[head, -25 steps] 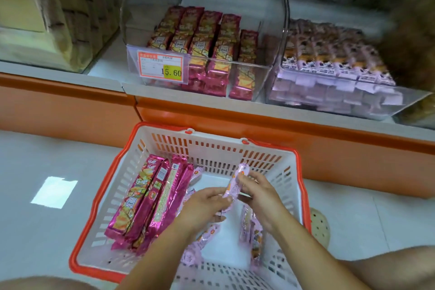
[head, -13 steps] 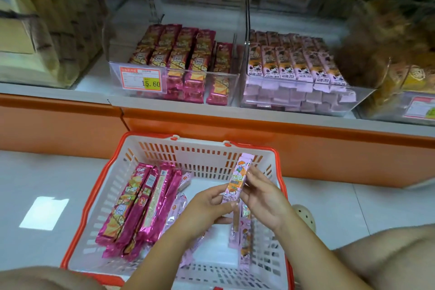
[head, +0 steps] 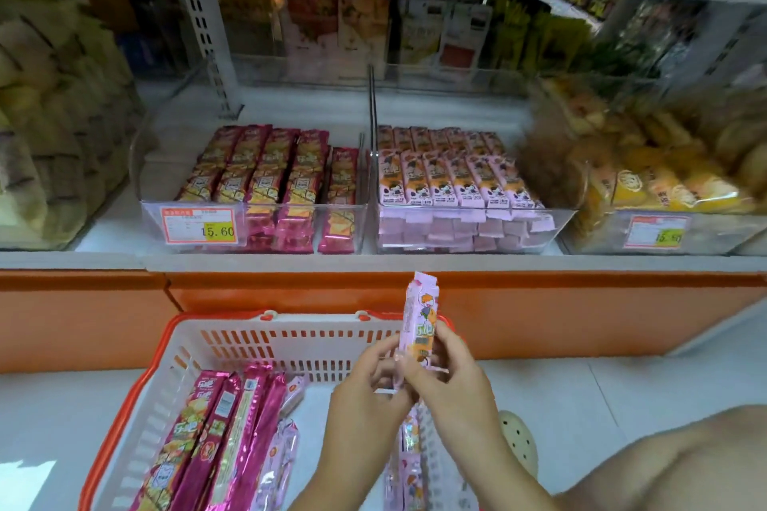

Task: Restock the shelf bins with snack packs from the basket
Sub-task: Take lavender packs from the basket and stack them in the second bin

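Observation:
A light pink snack pack stands upright above the basket, held at its lower end by both hands. My left hand pinches it from the left and my right hand grips it from the right. The white basket with an orange rim sits on the floor below, holding several magenta packs on its left side and more pink packs on its right. On the shelf, a clear bin holds magenta packs, and the clear bin beside it holds pink packs.
A clear divider separates the two bins. A bin of yellow snack bags stands at the right and stacked pale packs at the left. An orange shelf base runs behind the basket. My knee is at lower right.
Both hands have lifted the pink pack out of the basket and raised it upright above the rim. The view has tilted up toward the shelf bins.

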